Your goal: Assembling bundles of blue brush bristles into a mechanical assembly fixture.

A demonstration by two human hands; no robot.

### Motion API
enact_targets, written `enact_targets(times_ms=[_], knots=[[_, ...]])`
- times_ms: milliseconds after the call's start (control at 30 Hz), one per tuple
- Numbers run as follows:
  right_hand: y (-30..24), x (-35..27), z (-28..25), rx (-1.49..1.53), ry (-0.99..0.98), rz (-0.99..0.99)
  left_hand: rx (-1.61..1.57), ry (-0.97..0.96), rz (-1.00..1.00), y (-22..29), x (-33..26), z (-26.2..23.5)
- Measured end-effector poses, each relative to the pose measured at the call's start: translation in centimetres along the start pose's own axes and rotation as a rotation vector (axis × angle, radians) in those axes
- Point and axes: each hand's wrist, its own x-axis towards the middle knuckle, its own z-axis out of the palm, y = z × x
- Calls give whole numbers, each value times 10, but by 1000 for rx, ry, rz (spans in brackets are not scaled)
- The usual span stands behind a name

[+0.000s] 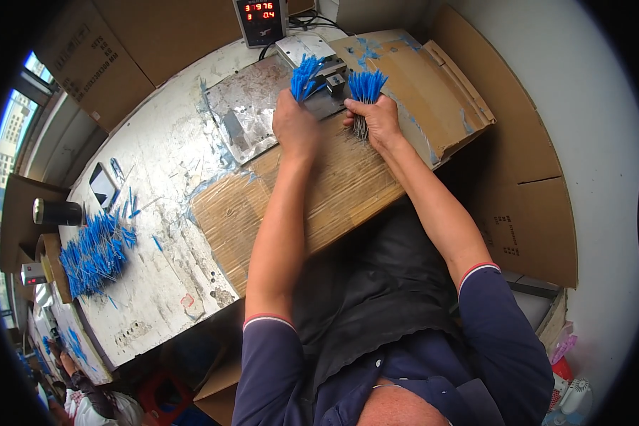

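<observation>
A bunch of thin wires with blue sleeved ends (305,77) sticks up out of my left hand (292,126), whose fingers are wrapped round it and slightly blurred. My right hand (382,121) grips a second bunch of blue-ended wires (367,86), blue ends up, with bare wire tails hanging below the fingers. Between the two bunches is a small metal block (336,84) of a bench machine (304,50). Under the left hand's side lies a worn metal plate (238,117). Both hands are above the cardboard-covered front of the bench.
A large heap of blue-ended wires (96,255) lies on the white bench (170,284) at left, near a phone (103,186) and a dark cup (57,211). A red-lit display box (263,23) stands behind. Cardboard (412,78) flanks the right. Another person (99,405) works at lower left.
</observation>
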Motion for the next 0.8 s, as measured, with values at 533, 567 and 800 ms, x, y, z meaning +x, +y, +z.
enact_targets(times_ms=[533, 567, 800], knots=[[-7, -6, 0, -41, -49, 95, 74, -67, 98, 3, -2, -4], [-6, -7, 0, -93, -40, 99, 76, -66, 99, 3, -2, -4], [-1, -2, 13, -94, 80, 76, 39, 34, -31, 7, 1, -5]])
